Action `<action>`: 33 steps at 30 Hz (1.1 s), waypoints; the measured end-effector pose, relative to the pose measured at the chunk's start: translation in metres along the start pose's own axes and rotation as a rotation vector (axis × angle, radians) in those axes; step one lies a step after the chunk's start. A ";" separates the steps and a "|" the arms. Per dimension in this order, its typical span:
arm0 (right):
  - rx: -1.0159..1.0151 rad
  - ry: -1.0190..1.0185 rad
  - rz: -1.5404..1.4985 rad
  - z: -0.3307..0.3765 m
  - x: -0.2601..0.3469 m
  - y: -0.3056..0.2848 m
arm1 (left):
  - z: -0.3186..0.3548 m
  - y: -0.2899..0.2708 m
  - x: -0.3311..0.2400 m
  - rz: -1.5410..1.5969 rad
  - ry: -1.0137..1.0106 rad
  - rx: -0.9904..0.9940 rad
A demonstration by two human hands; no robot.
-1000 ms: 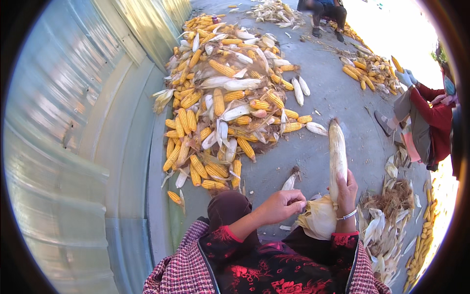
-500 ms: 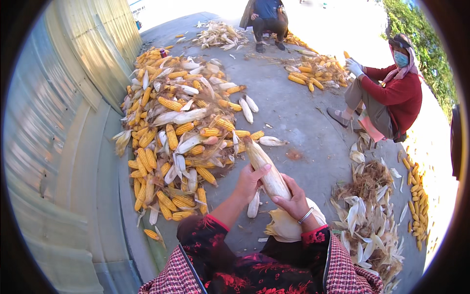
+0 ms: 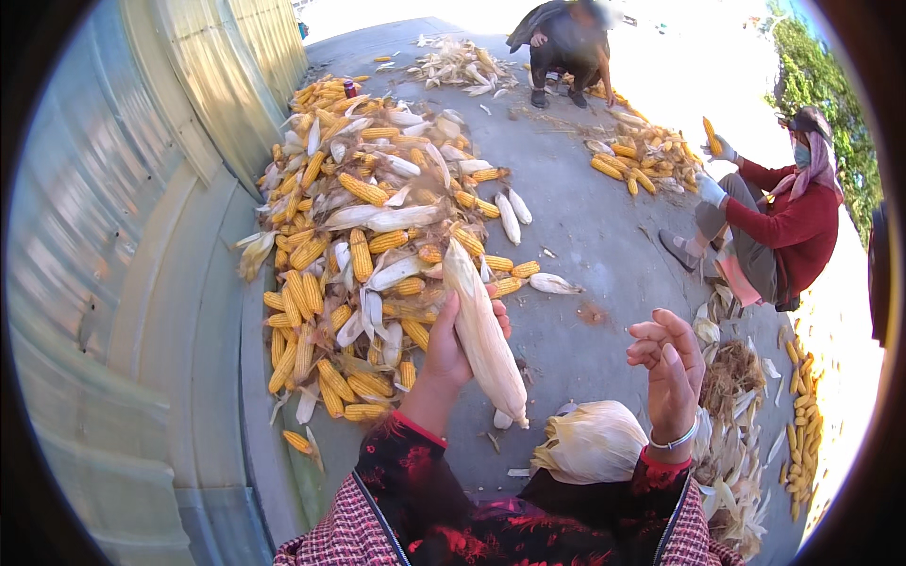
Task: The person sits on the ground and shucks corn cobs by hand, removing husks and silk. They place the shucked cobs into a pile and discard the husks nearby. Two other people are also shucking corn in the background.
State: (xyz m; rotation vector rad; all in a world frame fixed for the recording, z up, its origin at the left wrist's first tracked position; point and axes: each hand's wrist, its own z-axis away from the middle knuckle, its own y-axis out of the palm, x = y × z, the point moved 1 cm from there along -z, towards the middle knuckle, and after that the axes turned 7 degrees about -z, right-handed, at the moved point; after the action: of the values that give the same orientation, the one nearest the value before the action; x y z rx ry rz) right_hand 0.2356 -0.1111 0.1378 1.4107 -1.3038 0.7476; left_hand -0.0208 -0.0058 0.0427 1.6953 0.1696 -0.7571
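**One pale ear in your left hand, right hand lifted free**

The grey concrete floor (image 3: 604,236) runs away from you beside the ribbed pale-green metal wall (image 3: 113,236), and the big heap of yellow husked cobs mixed with white unhusked ears (image 3: 368,217) lies banked along the foot of that wall, near your left side, likely so an ear can be taken from it without shifting your seat. To your right sits a person in a dark-red top and grey trousers (image 3: 783,226), with a smaller pile of yellow cobs (image 3: 642,156) just in front of them; another person in dark clothes (image 3: 566,47) bends over at the far end of the floor. Dry tan husks and silk (image 3: 731,415) lie scattered low on your right, apart from the cobs, which keeps the waste clear of the clean pile.

A crumpled bundle of cream husk leaves (image 3: 590,443) rests in your lap, between your forearms.

Your left hand (image 3: 453,354) holds the long pale ear still wrapped in its whitish husk (image 3: 483,330); the fingers are curled round its lower half from behind, with the tip slanting up and away towards the heap. Held so, the whole front of the husk faces your other hand.

Your right hand (image 3: 670,373) is raised beside it, well apart from the ear, fingers loosely bent and half open, gripping nothing
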 end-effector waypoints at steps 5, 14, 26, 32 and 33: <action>0.266 0.157 0.048 -0.044 -0.036 0.057 | 0.004 0.001 0.006 -0.090 0.026 -0.037; 0.518 0.278 0.161 -0.039 -0.168 0.066 | -0.012 -0.024 0.041 -0.246 0.163 -0.378; 0.341 0.782 -0.784 -0.052 -0.171 0.029 | -0.020 -0.011 0.035 -0.163 0.071 -0.261; 0.323 0.858 -0.923 -0.053 -0.170 0.027 | -0.016 -0.011 0.031 -0.240 0.059 -0.284; 0.327 0.860 -0.915 -0.053 -0.171 0.028 | -0.015 -0.011 0.030 -0.281 0.057 -0.293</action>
State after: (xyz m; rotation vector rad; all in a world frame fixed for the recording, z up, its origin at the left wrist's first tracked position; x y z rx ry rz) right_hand 0.1823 -0.0040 0.0024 1.4710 0.1604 0.7801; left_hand 0.0033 0.0027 0.0180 1.4297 0.5411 -0.8454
